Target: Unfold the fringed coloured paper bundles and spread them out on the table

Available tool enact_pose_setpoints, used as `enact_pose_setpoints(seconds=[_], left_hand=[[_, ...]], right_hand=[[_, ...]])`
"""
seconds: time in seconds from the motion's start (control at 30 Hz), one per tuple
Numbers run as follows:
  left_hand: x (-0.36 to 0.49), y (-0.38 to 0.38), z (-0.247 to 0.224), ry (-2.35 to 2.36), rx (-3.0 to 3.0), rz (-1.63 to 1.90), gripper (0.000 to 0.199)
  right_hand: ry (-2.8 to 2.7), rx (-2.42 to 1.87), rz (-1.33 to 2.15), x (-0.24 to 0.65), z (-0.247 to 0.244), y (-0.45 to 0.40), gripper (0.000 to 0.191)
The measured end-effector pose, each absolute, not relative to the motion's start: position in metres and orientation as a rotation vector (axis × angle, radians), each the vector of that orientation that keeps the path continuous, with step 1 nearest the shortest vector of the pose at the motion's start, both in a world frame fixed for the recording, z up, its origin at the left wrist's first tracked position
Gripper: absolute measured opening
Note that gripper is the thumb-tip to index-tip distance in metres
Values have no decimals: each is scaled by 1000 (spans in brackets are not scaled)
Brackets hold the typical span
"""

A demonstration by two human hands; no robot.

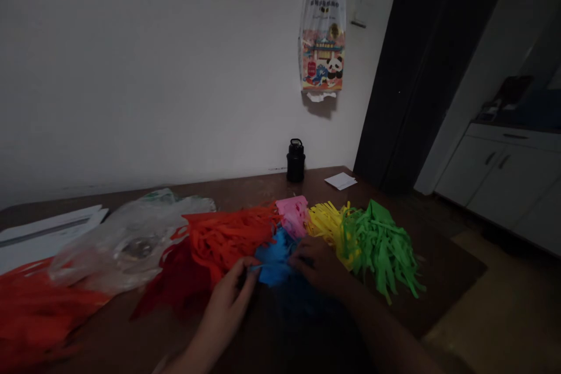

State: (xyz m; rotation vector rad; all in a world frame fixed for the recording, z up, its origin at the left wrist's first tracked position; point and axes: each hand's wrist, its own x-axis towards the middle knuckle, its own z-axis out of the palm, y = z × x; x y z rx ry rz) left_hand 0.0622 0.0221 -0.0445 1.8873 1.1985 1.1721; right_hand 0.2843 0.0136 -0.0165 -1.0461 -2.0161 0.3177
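My left hand [232, 291] pinches a thin strand at the left side of a blue fringed piece [272, 262], thumb against forefinger. On that piece's right side, the bent fingers of my right hand [322, 264] close on the blue material; their tips are partly in shadow. Behind the hands lies a bundle of orange-red fringe [232, 231], touching a pink fringed piece [293, 215]. Yellow fringe [328, 223] and green fringe [385, 239] spread to the right of my right hand. Dark red material [175, 283] rests left of my left hand.
On the brown table [315, 187] are a clear plastic bag [131, 239], white papers [48, 231], more orange-red material [39, 310], a black bottle [295, 162] and a white card [340, 180]. A printed panda bag [323, 35] hangs on the wall. White cabinets [499, 169] stand at right.
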Motion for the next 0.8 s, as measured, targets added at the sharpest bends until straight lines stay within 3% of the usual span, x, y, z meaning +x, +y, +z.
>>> enact_pose_setpoints(seconds=[0.23, 0.8], left_hand=[[61, 22, -50, 1197, 1807, 1136, 34], [65, 18, -46, 1191, 1761, 1164, 39]], right_hand=[[-2008, -1013, 385, 284, -23, 16, 5], [-1984, -1019, 375, 280, -22, 13, 12]])
